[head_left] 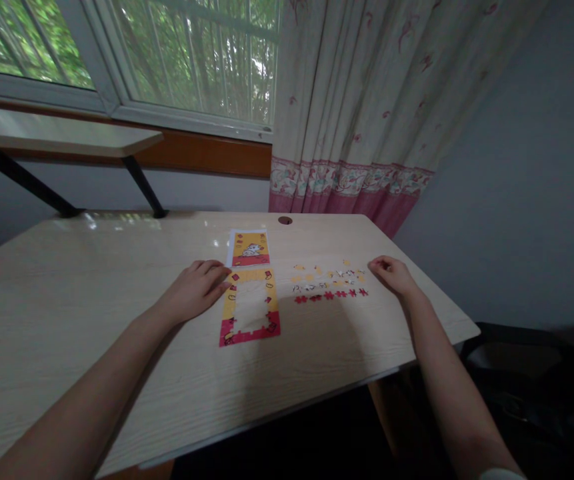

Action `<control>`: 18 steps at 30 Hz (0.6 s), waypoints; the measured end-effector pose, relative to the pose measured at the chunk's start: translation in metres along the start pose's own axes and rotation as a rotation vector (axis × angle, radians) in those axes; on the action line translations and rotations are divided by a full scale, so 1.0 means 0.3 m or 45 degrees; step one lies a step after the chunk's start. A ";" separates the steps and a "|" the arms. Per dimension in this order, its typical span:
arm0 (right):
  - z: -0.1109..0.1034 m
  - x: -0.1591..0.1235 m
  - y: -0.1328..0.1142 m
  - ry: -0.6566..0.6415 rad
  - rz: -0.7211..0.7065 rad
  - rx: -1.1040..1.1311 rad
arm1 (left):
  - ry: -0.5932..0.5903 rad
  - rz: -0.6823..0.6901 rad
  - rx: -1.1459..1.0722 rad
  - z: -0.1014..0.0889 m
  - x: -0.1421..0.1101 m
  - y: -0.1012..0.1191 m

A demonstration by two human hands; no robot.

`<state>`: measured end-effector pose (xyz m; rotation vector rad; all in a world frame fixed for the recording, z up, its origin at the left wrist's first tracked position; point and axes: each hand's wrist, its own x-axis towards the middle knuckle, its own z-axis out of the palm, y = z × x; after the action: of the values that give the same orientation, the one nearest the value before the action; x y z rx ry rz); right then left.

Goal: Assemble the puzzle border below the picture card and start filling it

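Note:
My left hand (194, 290) lies beside the assembled border of a jigsaw puzzle (274, 303), its fingers stretched out and the tips at the border's upper left edge. The border is yellow above and red below, and bare table shows through its middle. Just beyond it lies a reference picture (251, 248) of a white cartoon animal. Loose puzzle pieces (329, 295) are spread in rough rows to the right, red ones nearest me. At their right end my right hand (389, 273) is curled, thumb and finger pinched together; anything between them is too small to make out.
The wooden desk (167, 387) has a round cable hole (285, 221) at its back edge. A raised shelf (61, 130) on black legs stands at the back left. Behind are a window (191, 60) and a flowered curtain (347, 100). A dark chair (511, 360) is at right.

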<state>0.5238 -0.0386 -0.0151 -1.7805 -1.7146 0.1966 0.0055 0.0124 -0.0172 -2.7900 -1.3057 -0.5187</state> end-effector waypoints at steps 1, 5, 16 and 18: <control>0.000 -0.001 -0.004 -0.006 -0.006 0.005 | -0.010 -0.004 0.012 -0.001 0.000 0.000; 0.001 -0.002 -0.019 -0.031 -0.017 0.003 | -0.043 -0.020 0.063 -0.002 -0.001 -0.001; 0.012 0.002 -0.025 -0.049 -0.043 -0.031 | -0.029 -0.020 0.047 0.005 -0.001 -0.008; 0.019 0.005 -0.021 -0.063 -0.061 -0.041 | -0.021 -0.017 0.031 0.003 -0.002 -0.006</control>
<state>0.5157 -0.0356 -0.0156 -1.7689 -1.8026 0.1952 0.0040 0.0134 -0.0186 -2.7736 -1.3257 -0.4783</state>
